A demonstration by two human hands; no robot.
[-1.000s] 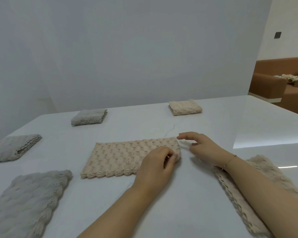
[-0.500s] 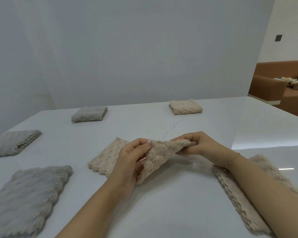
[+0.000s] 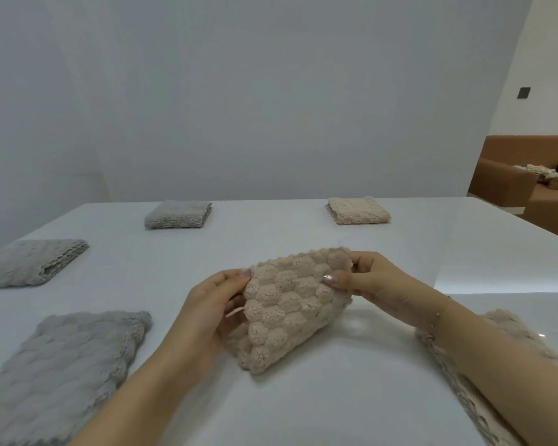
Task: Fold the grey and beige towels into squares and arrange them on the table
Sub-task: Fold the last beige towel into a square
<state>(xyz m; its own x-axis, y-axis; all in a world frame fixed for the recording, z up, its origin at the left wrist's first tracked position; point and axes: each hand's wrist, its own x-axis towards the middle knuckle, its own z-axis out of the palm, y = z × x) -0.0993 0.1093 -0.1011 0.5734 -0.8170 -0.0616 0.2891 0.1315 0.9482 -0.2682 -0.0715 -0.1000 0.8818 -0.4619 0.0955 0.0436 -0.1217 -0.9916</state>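
A beige bobbled towel (image 3: 287, 310) is folded over into a rough square and held just above the white table (image 3: 319, 407), its lower corner touching the top. My left hand (image 3: 213, 310) pinches its left edge and my right hand (image 3: 368, 281) pinches its upper right corner. A folded grey square (image 3: 178, 215) and a folded beige square (image 3: 359, 210) lie at the far side. Two larger grey towels lie at the left, one further back (image 3: 33, 262) and one near me (image 3: 55, 371). Another beige towel (image 3: 464, 391) lies under my right forearm.
The table's right edge (image 3: 529, 226) runs diagonally past a brown sofa (image 3: 529, 188) with cloth items on it. A white wall stands directly behind the table's far edge.
The beige towel lay flat as a long rectangle; both hands took its right end, lifted it and folded it over leftwards into a compact square held off the table.
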